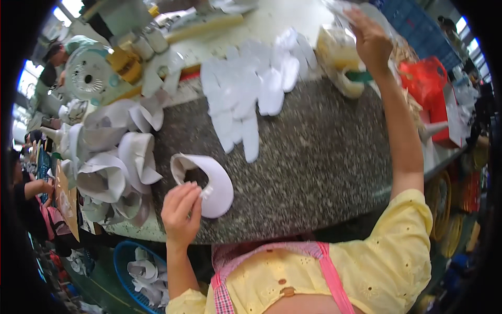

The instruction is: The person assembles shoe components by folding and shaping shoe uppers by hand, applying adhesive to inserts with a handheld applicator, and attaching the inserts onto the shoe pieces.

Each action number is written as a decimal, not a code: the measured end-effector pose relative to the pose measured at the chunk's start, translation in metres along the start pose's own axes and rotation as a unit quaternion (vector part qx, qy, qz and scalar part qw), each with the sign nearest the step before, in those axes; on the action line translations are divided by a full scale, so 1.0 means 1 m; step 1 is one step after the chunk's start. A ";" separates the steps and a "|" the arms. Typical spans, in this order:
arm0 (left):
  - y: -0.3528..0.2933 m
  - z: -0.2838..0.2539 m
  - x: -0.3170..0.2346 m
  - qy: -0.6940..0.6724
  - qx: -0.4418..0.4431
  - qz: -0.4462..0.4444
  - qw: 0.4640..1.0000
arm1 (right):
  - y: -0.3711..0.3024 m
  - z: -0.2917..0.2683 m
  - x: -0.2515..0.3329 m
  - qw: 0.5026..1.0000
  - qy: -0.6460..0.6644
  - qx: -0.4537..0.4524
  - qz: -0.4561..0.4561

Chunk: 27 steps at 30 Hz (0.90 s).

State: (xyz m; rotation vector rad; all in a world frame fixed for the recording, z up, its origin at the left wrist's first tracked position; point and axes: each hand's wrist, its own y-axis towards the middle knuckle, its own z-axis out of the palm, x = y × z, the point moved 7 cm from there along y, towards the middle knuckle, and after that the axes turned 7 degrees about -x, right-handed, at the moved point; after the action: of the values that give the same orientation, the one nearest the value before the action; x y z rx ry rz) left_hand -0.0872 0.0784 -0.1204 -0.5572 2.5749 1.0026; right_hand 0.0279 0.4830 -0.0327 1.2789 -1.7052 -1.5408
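Your left hand (181, 209) has thumb and fingertips pinched together on the near rim of a white upper (219, 191). The upper sits near the left end of the stone slab (314, 172), close to the table's (280, 18) near edge, its curved side turned right.

Your right hand (372, 44) is stretched out toward the table's far right corner, fingers close together. Whether it holds anything you cannot tell: a blurred pale thing shows at the fingertips. Just left of that hand stands a yellowish tub (334, 49).

White insoles (235, 78) overlap in rows from the slab's far edge toward its middle. A pile of uppers (107, 167) crowds the table's left edge. By the right edge are a red bag (423, 81) and a red box (444, 118). Below the near left corner, a blue basket (123, 272) holds white pieces (144, 269).
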 end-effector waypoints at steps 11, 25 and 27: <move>0.012 0.093 -0.077 -0.198 0.111 0.091 0.969 | -0.139 -0.108 0.147 0.962 0.065 0.264 0.001; 0.007 0.173 -0.094 -0.227 0.089 0.003 0.970 | -0.163 -0.075 0.130 0.875 0.258 0.359 0.196; 0.010 0.177 -0.097 -0.223 0.062 0.003 0.973 | -0.167 -0.073 0.131 0.876 0.248 0.370 0.185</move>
State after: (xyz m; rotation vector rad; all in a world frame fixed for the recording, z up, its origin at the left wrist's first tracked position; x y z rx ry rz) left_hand 0.0201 0.2316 -0.1980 -0.2526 2.2168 0.8458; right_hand 0.0839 0.3478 -0.2024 1.4023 -2.0717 -0.2687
